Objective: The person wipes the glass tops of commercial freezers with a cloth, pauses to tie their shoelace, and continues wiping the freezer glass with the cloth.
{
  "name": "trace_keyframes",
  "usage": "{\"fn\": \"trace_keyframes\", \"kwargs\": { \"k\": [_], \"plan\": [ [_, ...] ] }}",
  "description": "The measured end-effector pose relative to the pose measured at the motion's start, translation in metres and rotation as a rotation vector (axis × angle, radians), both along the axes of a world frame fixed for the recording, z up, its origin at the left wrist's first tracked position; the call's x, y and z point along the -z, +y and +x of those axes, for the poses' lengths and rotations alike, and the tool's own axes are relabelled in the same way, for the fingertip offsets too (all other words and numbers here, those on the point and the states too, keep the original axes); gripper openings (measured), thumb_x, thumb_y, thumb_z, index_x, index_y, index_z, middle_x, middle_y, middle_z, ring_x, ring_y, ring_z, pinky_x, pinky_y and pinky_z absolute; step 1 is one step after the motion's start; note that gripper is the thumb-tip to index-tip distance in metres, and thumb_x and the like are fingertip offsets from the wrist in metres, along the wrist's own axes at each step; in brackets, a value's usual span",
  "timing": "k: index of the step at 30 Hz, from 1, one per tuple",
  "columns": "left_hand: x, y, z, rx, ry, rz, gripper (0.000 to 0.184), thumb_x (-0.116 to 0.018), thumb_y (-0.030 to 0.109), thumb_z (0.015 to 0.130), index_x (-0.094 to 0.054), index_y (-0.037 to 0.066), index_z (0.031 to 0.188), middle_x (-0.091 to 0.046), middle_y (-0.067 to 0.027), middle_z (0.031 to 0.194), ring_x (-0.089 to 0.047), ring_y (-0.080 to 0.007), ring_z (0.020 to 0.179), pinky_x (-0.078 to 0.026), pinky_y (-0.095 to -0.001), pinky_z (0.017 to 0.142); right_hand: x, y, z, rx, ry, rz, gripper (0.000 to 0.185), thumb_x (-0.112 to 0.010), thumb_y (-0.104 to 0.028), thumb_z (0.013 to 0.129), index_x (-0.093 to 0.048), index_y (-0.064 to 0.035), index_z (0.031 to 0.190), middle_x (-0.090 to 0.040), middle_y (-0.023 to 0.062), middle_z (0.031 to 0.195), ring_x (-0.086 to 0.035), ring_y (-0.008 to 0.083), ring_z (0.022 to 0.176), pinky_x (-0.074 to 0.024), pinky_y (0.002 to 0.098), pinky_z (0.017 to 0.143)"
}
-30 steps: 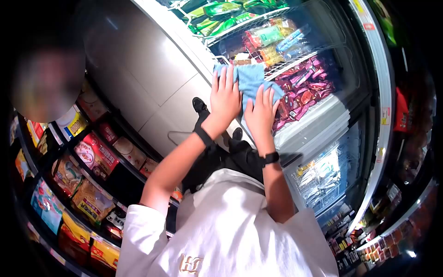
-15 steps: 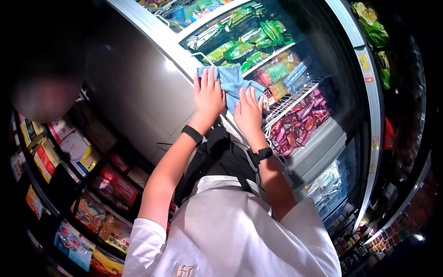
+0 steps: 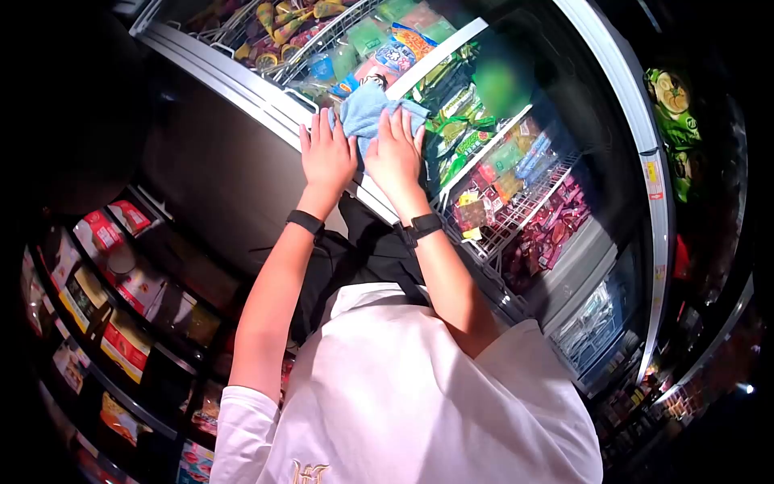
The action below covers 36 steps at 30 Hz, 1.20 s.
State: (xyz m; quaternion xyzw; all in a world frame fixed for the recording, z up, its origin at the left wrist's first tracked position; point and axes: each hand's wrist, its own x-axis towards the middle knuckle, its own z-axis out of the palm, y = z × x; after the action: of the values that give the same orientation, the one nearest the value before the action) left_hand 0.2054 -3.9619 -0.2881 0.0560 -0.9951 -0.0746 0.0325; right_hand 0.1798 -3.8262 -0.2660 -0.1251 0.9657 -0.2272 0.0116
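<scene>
A blue cloth [image 3: 365,106] lies bunched on the front edge of a glass-topped freezer [image 3: 278,127]. My left hand [image 3: 329,157] rests at the cloth's left side, on the light frame, with its fingers stretched out. Just right of it, my right hand [image 3: 395,157] presses flat on the cloth, fingers extended. Part of the cloth is hidden under the hands. Below the glass near them are a blue-and-orange bag [image 3: 401,50] and green packs [image 3: 463,113].
Wire baskets [image 3: 516,206] inside the freezer hold colourful packs and red-purple wrapped items [image 3: 556,218]. A wire handle [image 3: 302,100] stands near my left hand. Shelves with boxed goods [image 3: 125,347] are at the left. Another freezer or shelf edge [image 3: 653,173] runs along the right.
Both hands and the cloth have moved left along the freezer's front edge, from beside the green packs towards the blue-and-orange bag. The camera view has shifted with them.
</scene>
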Motion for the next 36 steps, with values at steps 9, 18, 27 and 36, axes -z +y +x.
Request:
{"fn": "trace_keyframes", "kwargs": {
  "k": [9,18,27,36],
  "plan": [
    [-0.025,-0.042,-0.03,0.19,-0.091,-0.012,0.061,-0.064,0.026,0.086,-0.053,0.0,0.14,-0.034,-0.02,0.159,-0.03,-0.0365,0.149,-0.022,-0.0561,0.119,-0.018,-0.014,0.004,-0.036,-0.078,0.073,0.061,-0.057,-0.017,0.092,-0.041,0.0025,0.148,-0.042,0.0285,0.151,-0.032,0.038,0.147,-0.0142,0.0609,0.121],
    [-0.037,-0.045,-0.03,0.551,-0.202,0.308,0.063,-0.059,0.033,0.094,-0.047,-0.007,0.142,-0.049,-0.0278,0.144,-0.044,-0.0413,0.138,-0.032,-0.0545,0.116,-0.018,-0.038,-0.019,0.422,-0.181,0.114,0.064,-0.057,-0.02,0.09,-0.043,-0.0023,0.15,-0.035,0.0257,0.158,-0.028,0.0368,0.15,-0.0076,0.0615,0.121],
    [-0.038,-0.109,-0.125,0.637,-0.175,0.024,0.058,-0.051,0.033,0.098,-0.051,-0.005,0.141,-0.037,-0.015,0.159,-0.028,-0.0359,0.149,-0.017,-0.0559,0.121,-0.019,-0.092,-0.035,0.489,-0.167,0.04,0.06,-0.058,-0.019,0.09,-0.047,-0.0015,0.147,-0.035,0.0235,0.158,-0.031,0.0377,0.148,-0.0144,0.0616,0.12],
    [-0.046,-0.106,-0.108,0.948,-0.237,0.479,0.034,-0.057,0.017,0.087,-0.065,-0.003,0.114,-0.067,-0.0168,0.083,-0.067,-0.0335,0.082,-0.053,-0.0432,0.076,-0.019,-0.096,-0.023,0.675,-0.262,0.009,0.058,-0.055,-0.018,0.093,-0.045,-0.002,0.148,-0.04,0.0254,0.155,-0.034,0.0352,0.148,-0.0111,0.0592,0.122]
  ]
}}
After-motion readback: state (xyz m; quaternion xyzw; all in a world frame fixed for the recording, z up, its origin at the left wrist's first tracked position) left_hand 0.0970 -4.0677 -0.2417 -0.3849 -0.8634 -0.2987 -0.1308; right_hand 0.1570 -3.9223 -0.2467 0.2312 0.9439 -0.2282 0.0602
